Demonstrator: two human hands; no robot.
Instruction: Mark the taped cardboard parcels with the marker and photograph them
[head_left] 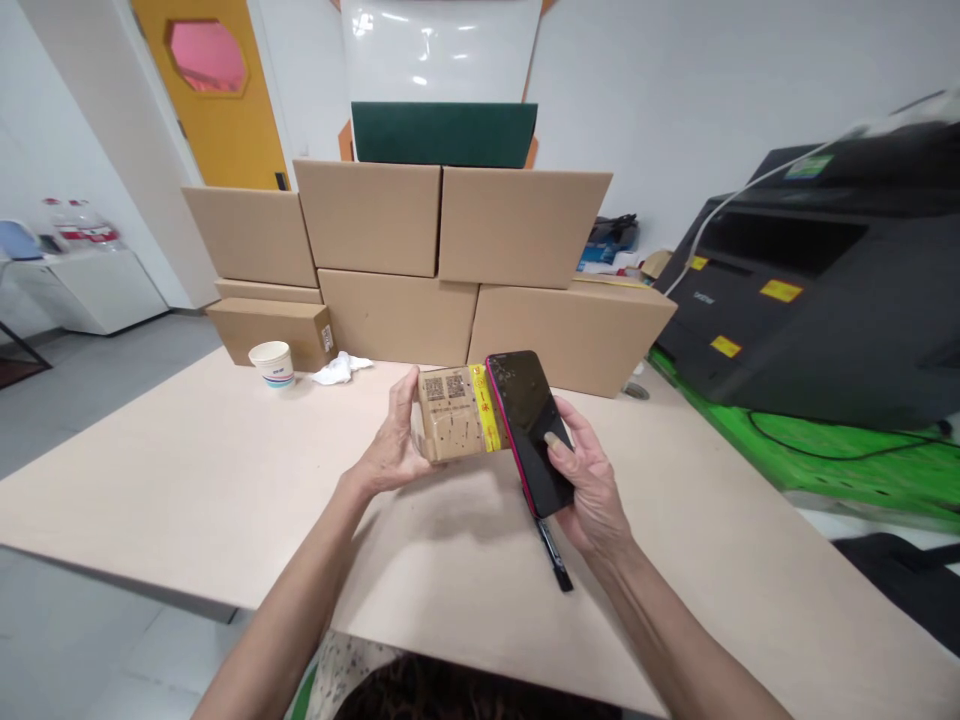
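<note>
My left hand (394,440) grips the left side of a small brown cardboard box (450,425), lifted above the table. The face toward me carries two printed square codes, dark specks and a strip of yellow tape with red print. In my right hand (589,475) is a smartphone (529,425) with a dark screen and a pink-red edge. My right thumb lies over the lower part of its screen. The phone overlaps the right end of the box, so I cannot tell whether they touch. Beneath the phone a black pen (555,558) lies on the table (262,490).
Large cardboard boxes (397,315) stand stacked at the table's back, topped by a dark green box (442,135). A paper cup (273,364) and crumpled tissue (341,368) are at the back left. Right of the table, a black printer (787,290) rests on a green surface.
</note>
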